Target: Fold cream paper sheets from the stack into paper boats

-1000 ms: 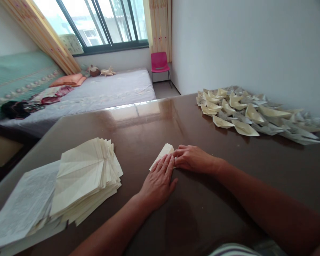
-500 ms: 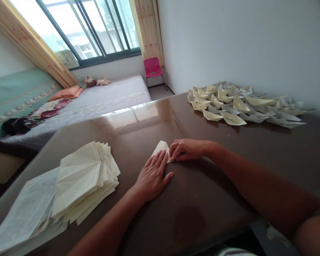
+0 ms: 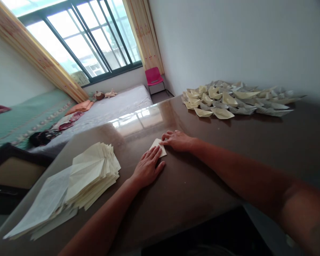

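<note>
A small folded piece of cream paper [image 3: 158, 144] lies on the glossy brown table [image 3: 202, 170]. My left hand [image 3: 147, 167] lies flat on its near part, fingers stretched out and together. My right hand [image 3: 176, 140] rests on the paper's right edge, fingertips pressing it down, fingers extended. Most of the paper is hidden under the two hands.
A fanned stack of creased cream sheets [image 3: 93, 172] sits to the left, on top of printed pages [image 3: 42, 206]. A heap of folded paper boats [image 3: 229, 101] lies at the far right by the wall. Beyond the table are a bed [image 3: 106, 110] and a pink chair [image 3: 153, 76].
The view has tilted and swung. Both hands stay on the folded paper, and the right hand has slid along the paper's edge, its fingers now flatter.
</note>
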{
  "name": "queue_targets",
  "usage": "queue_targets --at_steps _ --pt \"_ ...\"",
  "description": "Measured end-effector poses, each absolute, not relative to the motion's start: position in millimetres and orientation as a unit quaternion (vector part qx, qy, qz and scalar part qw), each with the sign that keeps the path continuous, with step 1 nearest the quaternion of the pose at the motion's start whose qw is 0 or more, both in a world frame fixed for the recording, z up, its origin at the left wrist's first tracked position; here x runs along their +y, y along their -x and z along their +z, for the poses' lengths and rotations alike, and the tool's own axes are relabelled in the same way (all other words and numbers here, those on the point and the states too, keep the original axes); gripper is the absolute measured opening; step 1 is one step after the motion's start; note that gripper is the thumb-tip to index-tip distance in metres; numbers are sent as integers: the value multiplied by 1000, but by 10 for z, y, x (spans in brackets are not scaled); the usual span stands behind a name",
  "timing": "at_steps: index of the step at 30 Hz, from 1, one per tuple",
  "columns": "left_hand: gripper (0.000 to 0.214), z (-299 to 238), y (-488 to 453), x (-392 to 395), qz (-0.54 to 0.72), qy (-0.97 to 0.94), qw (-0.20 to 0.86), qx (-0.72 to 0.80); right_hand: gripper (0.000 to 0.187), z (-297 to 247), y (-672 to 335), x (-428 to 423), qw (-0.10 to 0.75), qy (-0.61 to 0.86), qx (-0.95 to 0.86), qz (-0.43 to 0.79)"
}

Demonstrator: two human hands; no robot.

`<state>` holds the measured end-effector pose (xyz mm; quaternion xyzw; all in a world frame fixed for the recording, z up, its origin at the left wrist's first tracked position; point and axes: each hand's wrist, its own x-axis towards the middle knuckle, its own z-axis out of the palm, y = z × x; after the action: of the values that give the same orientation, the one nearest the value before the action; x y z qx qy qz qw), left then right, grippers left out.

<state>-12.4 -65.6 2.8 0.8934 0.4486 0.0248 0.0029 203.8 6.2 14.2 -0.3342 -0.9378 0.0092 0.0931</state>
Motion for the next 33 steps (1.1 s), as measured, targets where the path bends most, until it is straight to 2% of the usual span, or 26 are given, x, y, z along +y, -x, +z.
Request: queue_targets --at_steps 6,10,15,23,25,27,33 --pt "73 66 148 -635 -39 -898 45 436 37 120 -1979 34 58 373 -925 -27" --pt "70 108 173 -629 -55 -908 60 411 38 84 -1975 30 69 380 -922 -34" --pt "62 64 194 -634 -16 -911 72 405 40 86 -1977 -13 54 391 -918 -48" --pt "63 -38 201 -641 48 -912 74 400 43 155 -1837 17 -8 407 -911 -60" --pt "63 -41 203 -648 57 -912 71 400 40 208 -1838 137 6 407 -913 1" --pt "60 -43 210 -654 66 -912 70 399 36 236 -1856 248 56 430 -897 85" --pt "42 -53 250 -617 128 -911 77 385 47 6 -1897 203 160 462 -868 87"
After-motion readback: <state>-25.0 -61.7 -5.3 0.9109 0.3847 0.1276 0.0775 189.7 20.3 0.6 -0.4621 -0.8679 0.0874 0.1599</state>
